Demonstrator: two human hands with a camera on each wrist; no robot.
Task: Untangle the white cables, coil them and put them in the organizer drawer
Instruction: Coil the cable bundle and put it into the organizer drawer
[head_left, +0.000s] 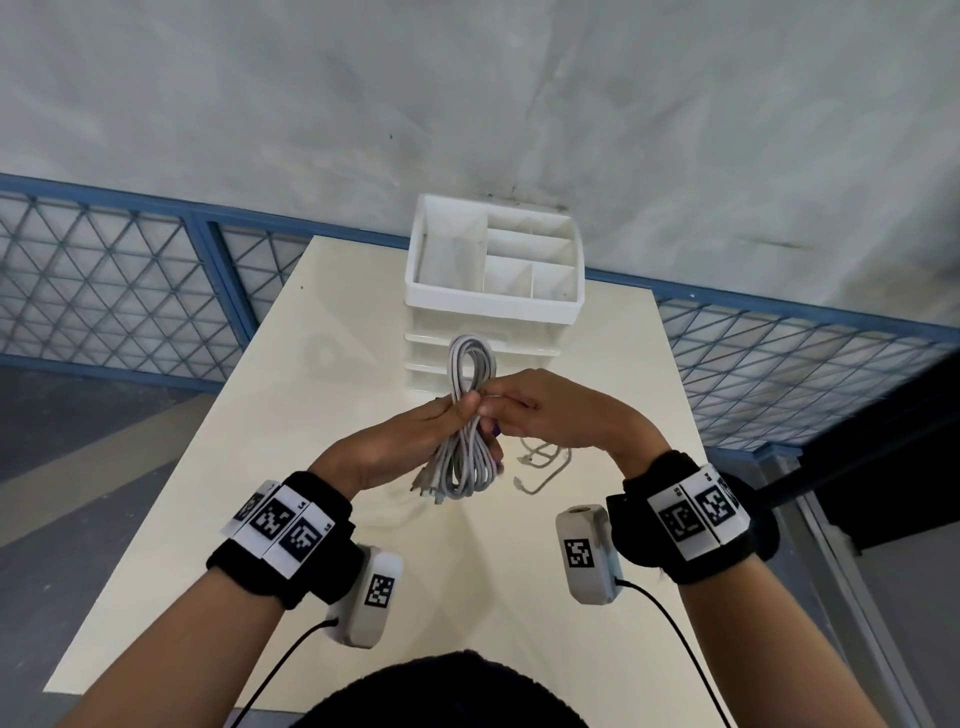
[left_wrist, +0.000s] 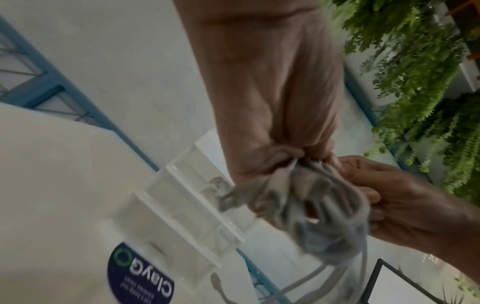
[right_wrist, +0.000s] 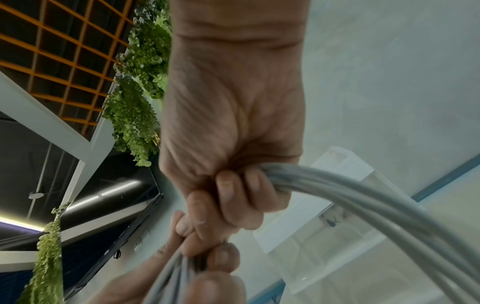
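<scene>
A bundle of white cable (head_left: 470, 415), folded into long loops, stands upright above the table between both hands. My left hand (head_left: 451, 415) grips its middle from the left, thumb across the strands. My right hand (head_left: 496, 410) pinches the same spot from the right. The left wrist view shows the left hand (left_wrist: 280, 148) closed on the blurred loops (left_wrist: 324, 216). The right wrist view has the right hand (right_wrist: 233, 191) curled round the strands (right_wrist: 363, 197). A second white cable (head_left: 545, 465) lies loose on the table under the right hand. The white organizer (head_left: 493, 306) stands behind, drawer fronts (head_left: 431, 358) flush.
The cream table (head_left: 311, 467) ends at a blue mesh railing (head_left: 130, 280) on the far side. The organizer's top tray (head_left: 550, 312) has several open compartments. A round dark sticker (left_wrist: 140, 273) sits on the tabletop near the organizer. Green plants (left_wrist: 415, 82) hang overhead.
</scene>
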